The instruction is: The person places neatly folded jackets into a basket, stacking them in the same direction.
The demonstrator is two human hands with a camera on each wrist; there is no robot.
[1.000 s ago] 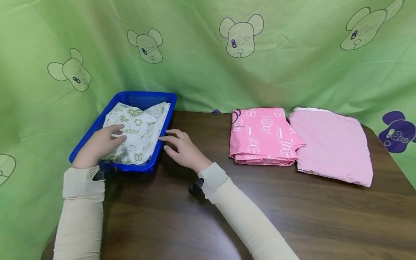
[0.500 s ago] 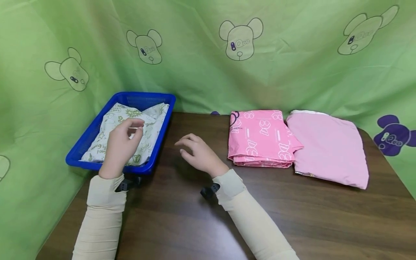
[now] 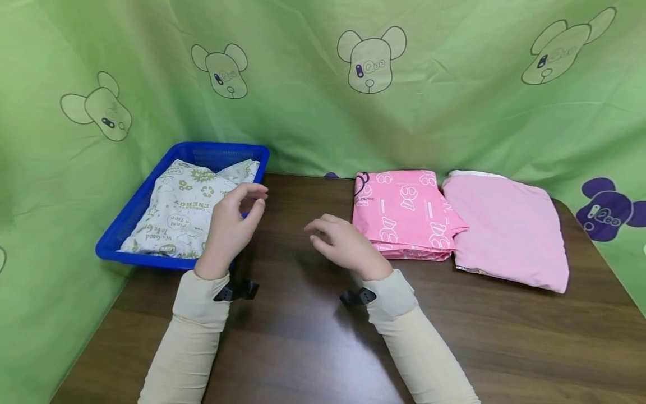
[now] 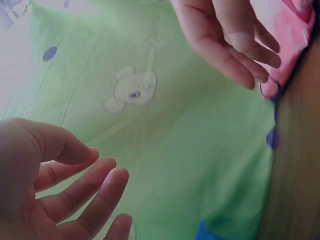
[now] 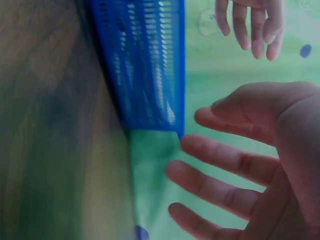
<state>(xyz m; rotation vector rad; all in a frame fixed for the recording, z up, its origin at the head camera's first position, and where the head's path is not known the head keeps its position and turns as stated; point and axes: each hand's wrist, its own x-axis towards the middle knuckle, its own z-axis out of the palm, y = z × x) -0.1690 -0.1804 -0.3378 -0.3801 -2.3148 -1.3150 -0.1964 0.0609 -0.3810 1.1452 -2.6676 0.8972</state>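
In the head view my left hand [image 3: 234, 224] hovers at the right side of the blue basket [image 3: 118, 227], its fingers loosely bent around air. Folded white fabric with green print [image 3: 184, 210] lies inside that basket. My right hand [image 3: 348, 244] is over the table just left of a folded bright pink cloth [image 3: 398, 210] with white outlined figures. Beside that, overlapped at its left edge, rests a pale pink folded cloth [image 3: 507, 230]. Both wrist views show relaxed, spread fingers with nothing between them.
The brown wooden table [image 3: 292, 336] carries everything. A green curtain [image 3: 298, 112] with printed bear heads hangs right behind and along the left side. The basket stands at the back left, close to the curtain.
My left hand has lifted away from the fabric in the basket and moved right. My right hand has left the basket's rim and shifted right toward the pink cloth.
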